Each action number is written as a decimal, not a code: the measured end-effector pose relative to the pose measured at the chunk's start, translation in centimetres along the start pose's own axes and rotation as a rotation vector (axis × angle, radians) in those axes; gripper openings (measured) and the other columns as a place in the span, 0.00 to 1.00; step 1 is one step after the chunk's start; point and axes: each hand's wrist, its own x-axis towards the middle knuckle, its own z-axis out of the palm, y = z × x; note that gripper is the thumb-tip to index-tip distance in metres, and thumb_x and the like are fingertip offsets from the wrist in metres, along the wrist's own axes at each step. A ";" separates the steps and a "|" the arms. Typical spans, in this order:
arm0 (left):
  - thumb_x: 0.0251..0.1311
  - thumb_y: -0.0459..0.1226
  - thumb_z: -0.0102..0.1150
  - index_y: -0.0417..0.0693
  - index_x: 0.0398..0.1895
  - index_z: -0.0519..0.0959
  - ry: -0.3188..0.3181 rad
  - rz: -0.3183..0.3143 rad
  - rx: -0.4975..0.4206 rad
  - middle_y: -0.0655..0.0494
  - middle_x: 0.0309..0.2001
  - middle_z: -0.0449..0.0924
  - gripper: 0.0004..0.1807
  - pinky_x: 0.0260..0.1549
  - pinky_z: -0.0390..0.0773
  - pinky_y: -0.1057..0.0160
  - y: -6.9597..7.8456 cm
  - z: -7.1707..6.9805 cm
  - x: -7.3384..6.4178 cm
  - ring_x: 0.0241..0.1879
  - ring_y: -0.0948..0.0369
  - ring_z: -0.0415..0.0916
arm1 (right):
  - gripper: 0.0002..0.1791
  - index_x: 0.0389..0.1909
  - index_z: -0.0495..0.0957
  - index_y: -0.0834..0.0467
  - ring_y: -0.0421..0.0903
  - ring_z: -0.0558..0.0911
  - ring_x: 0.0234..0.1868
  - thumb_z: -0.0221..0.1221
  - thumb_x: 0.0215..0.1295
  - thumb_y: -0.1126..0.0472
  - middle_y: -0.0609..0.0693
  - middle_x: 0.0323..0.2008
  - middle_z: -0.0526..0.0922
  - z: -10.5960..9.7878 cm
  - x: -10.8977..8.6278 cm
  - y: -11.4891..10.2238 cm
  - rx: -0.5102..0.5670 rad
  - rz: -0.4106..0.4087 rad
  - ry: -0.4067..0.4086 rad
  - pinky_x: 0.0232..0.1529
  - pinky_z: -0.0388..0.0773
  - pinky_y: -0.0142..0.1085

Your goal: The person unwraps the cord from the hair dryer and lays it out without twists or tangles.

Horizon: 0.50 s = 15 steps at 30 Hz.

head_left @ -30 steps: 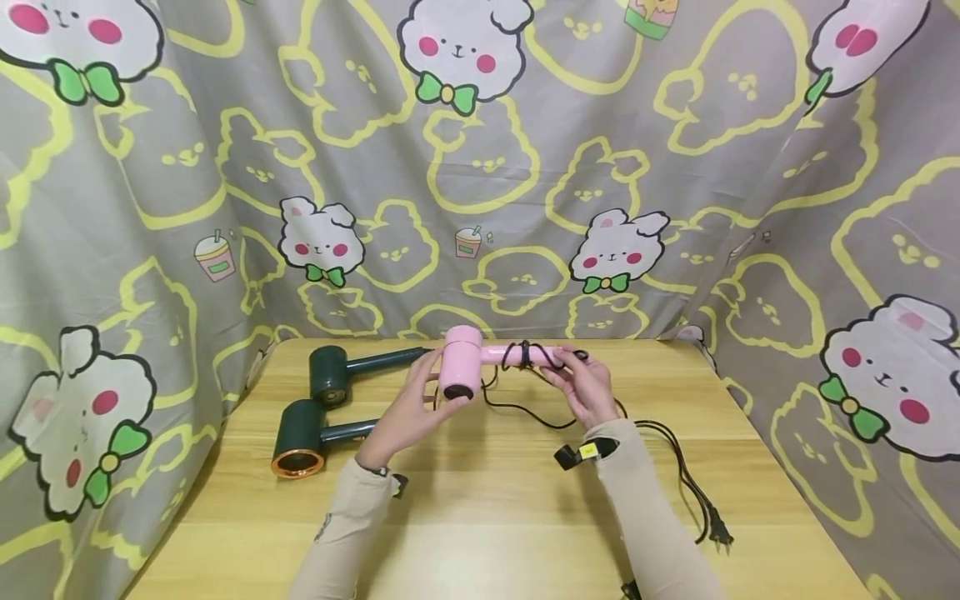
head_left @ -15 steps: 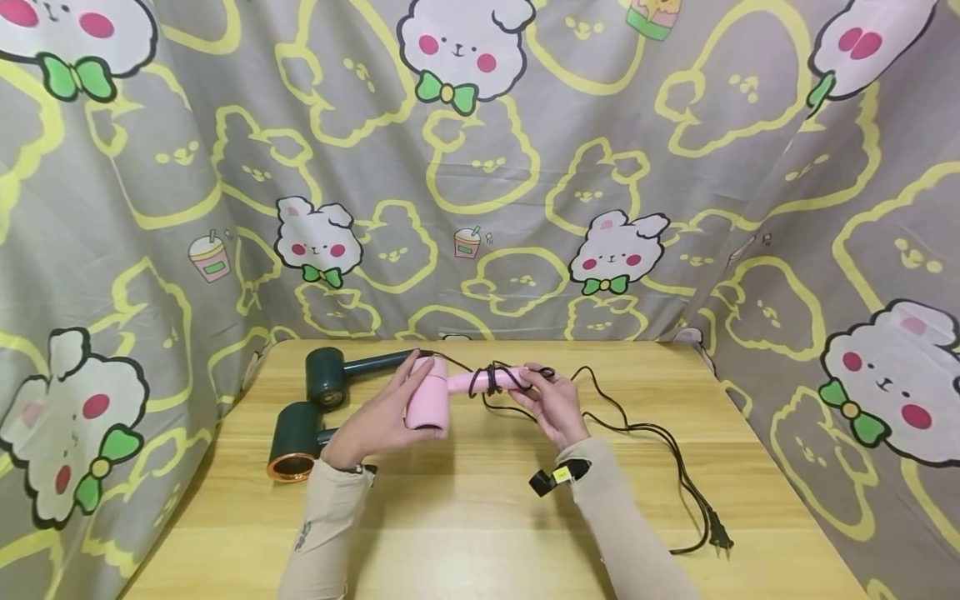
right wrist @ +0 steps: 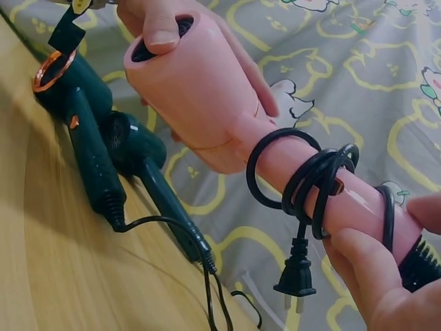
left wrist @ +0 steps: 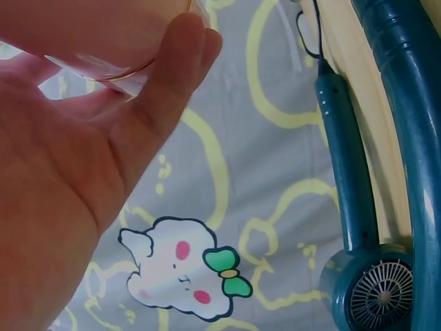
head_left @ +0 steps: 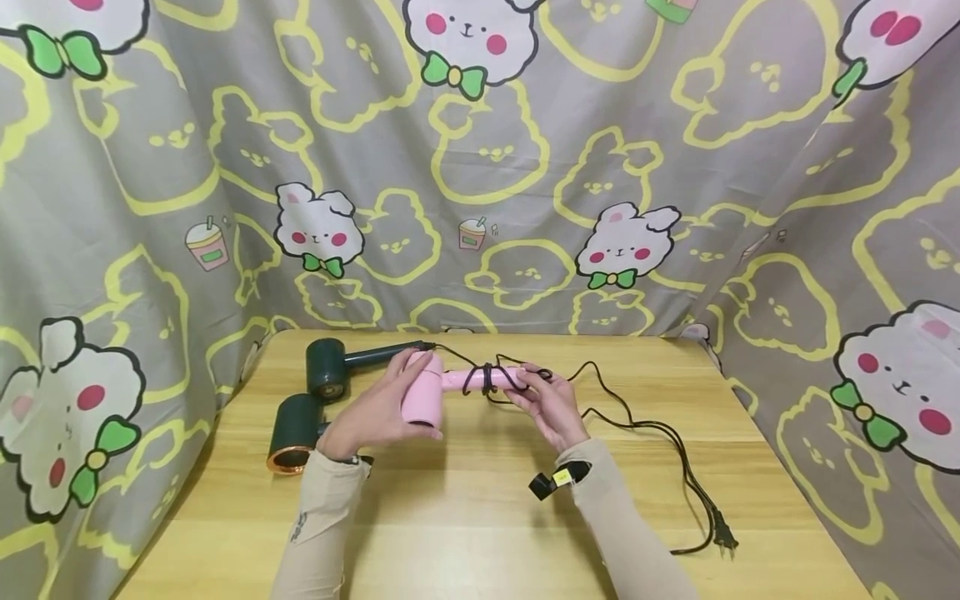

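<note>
A pink hair dryer (head_left: 422, 404) is held up over the table between both hands. My left hand (head_left: 372, 419) grips its barrel, the thumb over the grille at one end in the right wrist view. The right hand (head_left: 553, 408) pinches the far end of the handle. A black cord (right wrist: 300, 179) is wound round that handle, its two-pin plug (right wrist: 296, 272) hanging below. To the left lie two dark green hair dryers: one (head_left: 326, 368) farther back, the other (head_left: 292, 425) nearer with a copper-coloured rim. My left hand partly covers the nearer one's handle.
Black cords from the green dryers cross the wooden table (head_left: 480, 533) behind my right hand and end at a plug (head_left: 724, 533) on the right. A patterned grey curtain (head_left: 517, 183) encloses the back and both sides.
Both hands have carried the pink hair dryer left and closer to me, and its barrel has tilted. Over the last half second it has hardly moved; the head view has shifted slightly.
</note>
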 end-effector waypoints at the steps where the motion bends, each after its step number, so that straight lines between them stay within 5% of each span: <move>1: 0.37 0.59 0.85 0.59 0.84 0.53 0.005 0.003 -0.007 0.43 0.80 0.50 0.70 0.46 0.81 0.55 0.0 -0.1 0.0 0.53 0.49 0.78 | 0.11 0.53 0.72 0.67 0.47 0.90 0.42 0.56 0.73 0.73 0.59 0.52 0.78 0.0 0.0 0.0 0.006 0.004 -0.008 0.52 0.86 0.39; 7: 0.36 0.61 0.85 0.65 0.82 0.56 0.009 0.000 -0.053 0.41 0.77 0.52 0.67 0.41 0.81 0.57 -0.3 -0.6 -0.3 0.50 0.50 0.77 | 0.07 0.45 0.78 0.62 0.45 0.90 0.44 0.56 0.72 0.74 0.55 0.48 0.84 -0.5 -0.2 -0.3 0.021 0.030 -0.105 0.55 0.85 0.39; 10: 0.36 0.63 0.83 0.68 0.82 0.57 0.001 -0.007 -0.067 0.40 0.78 0.51 0.66 0.41 0.80 0.57 -0.4 -0.8 -0.5 0.51 0.49 0.77 | 0.06 0.44 0.82 0.57 0.44 0.88 0.48 0.55 0.78 0.64 0.52 0.49 0.86 -1.2 0.0 -0.7 -0.010 0.029 -0.193 0.59 0.83 0.40; 15: 0.36 0.61 0.84 0.66 0.81 0.59 -0.006 0.002 -0.097 0.41 0.79 0.51 0.66 0.41 0.80 0.56 -0.2 -1.1 -0.6 0.53 0.47 0.77 | 0.30 0.57 0.80 0.56 0.48 0.81 0.61 0.41 0.82 0.38 0.51 0.55 0.84 -3.0 1.0 -1.4 0.047 0.000 -0.315 0.63 0.77 0.41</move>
